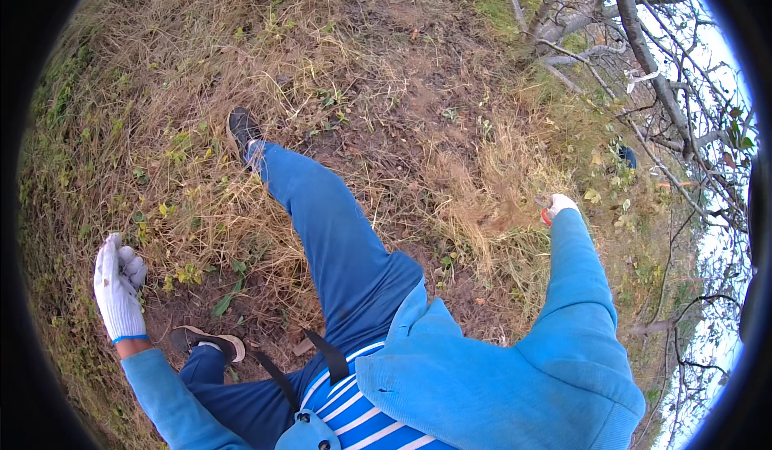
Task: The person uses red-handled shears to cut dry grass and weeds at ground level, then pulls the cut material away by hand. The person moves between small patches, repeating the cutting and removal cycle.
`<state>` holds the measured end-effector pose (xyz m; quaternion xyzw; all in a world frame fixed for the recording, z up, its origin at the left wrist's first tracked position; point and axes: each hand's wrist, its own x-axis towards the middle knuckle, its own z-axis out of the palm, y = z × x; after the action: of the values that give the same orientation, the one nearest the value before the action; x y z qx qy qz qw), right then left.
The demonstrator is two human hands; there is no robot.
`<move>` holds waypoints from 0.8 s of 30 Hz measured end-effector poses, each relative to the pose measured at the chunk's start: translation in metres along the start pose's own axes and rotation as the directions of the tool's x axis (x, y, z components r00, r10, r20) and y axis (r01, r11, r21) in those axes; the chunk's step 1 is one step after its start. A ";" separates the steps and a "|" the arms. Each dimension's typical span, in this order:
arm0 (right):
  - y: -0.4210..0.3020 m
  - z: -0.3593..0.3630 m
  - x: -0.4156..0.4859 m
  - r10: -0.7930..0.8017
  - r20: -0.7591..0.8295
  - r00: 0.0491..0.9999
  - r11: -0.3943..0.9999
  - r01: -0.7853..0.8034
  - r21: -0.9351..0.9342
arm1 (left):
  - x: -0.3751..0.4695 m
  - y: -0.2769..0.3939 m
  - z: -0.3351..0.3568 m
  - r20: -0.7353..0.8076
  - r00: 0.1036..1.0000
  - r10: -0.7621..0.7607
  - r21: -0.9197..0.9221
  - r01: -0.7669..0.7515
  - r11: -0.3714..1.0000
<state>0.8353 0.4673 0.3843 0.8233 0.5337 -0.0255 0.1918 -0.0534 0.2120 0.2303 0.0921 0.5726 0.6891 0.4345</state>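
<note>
My left hand [120, 284], in a white knitted glove with a blue cuff edge, is raised at the left over grass and low weeds. Its fingers are partly curled and nothing shows in it. Far out to the right, my right hand [561, 204] wears a white glove too. It grips a small red-handled hand tool [546, 216], mostly hidden by the hand; a short thin part points away from the fist. Dry grass [500, 205] lies close beside this tool. My legs are spread in a stride, one shoe [244, 130] well ahead of the other [208, 342].
A tree with mostly bare branches [642, 34] stands at the right, a white strip [640, 78] hanging on one limb. A dark blue object [627, 157] shows behind the twigs. Matted dry grass and bare soil [416, 88] cover the sloping-looking ground. Black straps [329, 353] hang at my waist.
</note>
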 end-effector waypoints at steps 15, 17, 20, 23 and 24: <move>-0.181 -0.026 -0.067 -0.446 0.243 0.861 0.081 -0.232 0.969 | -0.017 -0.004 0.043 -0.026 0.999 0.029 0.108 -0.026 0.994; -0.236 -0.034 -0.093 -0.531 0.200 0.824 0.082 -0.185 0.979 | -0.025 0.000 0.055 0.051 0.998 0.031 0.184 -0.040 0.982; -0.315 -0.049 -0.134 -0.736 0.146 0.661 0.111 -0.095 0.989 | -0.046 -0.003 0.076 0.190 0.982 0.002 0.273 -0.055 0.960; -0.383 -0.054 -0.180 -0.892 0.080 0.445 0.059 -0.060 0.996 | -0.061 -0.010 0.094 0.365 0.928 -0.080 0.267 -0.022 0.963; -0.406 -0.055 -0.192 -0.898 0.136 0.419 0.111 -0.085 0.990 | -0.066 -0.011 0.096 0.414 0.908 -0.062 0.318 -0.080 0.945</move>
<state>0.3834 0.4637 0.3653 0.4272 0.5035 -0.7377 -0.1406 0.0520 0.2330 0.2766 0.3114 0.5721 0.5502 0.5225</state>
